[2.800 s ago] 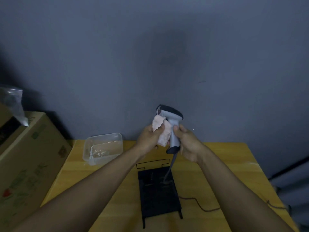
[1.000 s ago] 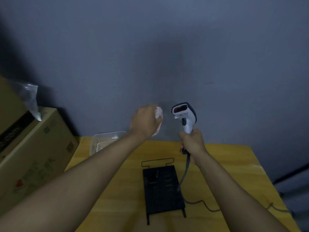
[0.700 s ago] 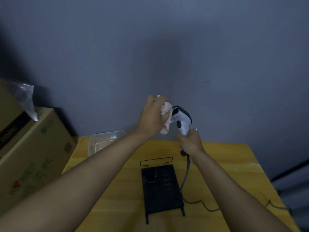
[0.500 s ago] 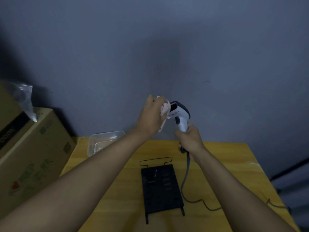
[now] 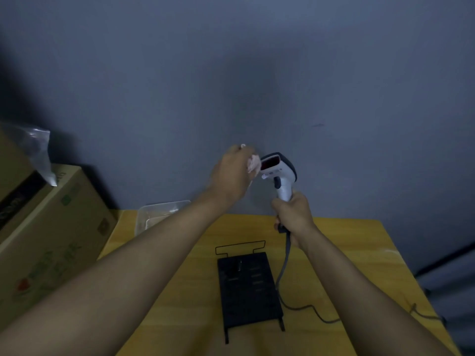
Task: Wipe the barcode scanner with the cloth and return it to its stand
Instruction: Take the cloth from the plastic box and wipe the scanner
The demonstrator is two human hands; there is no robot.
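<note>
My right hand (image 5: 293, 214) grips the handle of the white and black barcode scanner (image 5: 281, 176), held upright above the table with its red window turned left. My left hand (image 5: 231, 176) is closed on a small pale pink cloth (image 5: 254, 162), most of it hidden in the fist, and the cloth touches the left edge of the scanner's window. The scanner's grey cable (image 5: 285, 268) hangs down to the table. The black stand (image 5: 248, 289) lies flat on the yellow table (image 5: 347, 253), below both hands, with nothing on it.
A clear plastic container (image 5: 156, 214) stands at the table's back left corner. A large cardboard box (image 5: 46, 232) with a clear bag (image 5: 38, 152) on top stands left of the table. A grey wall rises behind. The cable runs off over the right edge.
The scanner's head has turned so its red window faces left toward me. My left hand with the cloth has shifted slightly left, onto the edge of the window.
</note>
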